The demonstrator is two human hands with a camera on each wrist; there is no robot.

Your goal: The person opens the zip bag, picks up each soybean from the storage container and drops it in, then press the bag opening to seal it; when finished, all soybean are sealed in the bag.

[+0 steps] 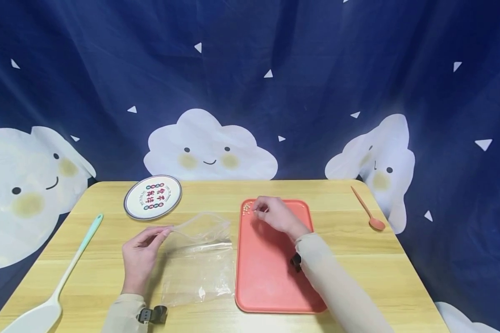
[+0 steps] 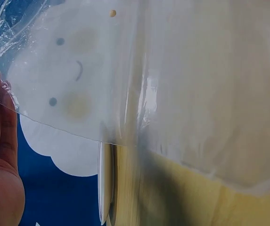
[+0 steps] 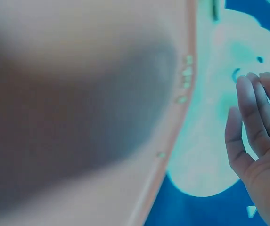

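Note:
My left hand (image 1: 143, 252) pinches the rim of a clear zip bag (image 1: 197, 273) at its upper left corner, and the bag's mouth gapes. One small round yellowish bean (image 2: 112, 13) shows through the plastic in the left wrist view. Over the top left of a red tray (image 1: 266, 277), my right hand (image 1: 277, 215) has its thumb and fingertips brought together. Several small pale beans (image 1: 246, 209) lie in that corner beside the fingertips. I cannot tell whether a bean is between the right fingertips (image 3: 250, 77).
Behind the bag is a white plate (image 1: 153, 198) with a dark rim and printed characters. A long white spatula (image 1: 37, 317) with a mint handle lies at the left. At the right rests an orange spoon (image 1: 376, 224). A blue cloud-print curtain (image 1: 250, 60) hangs behind the table.

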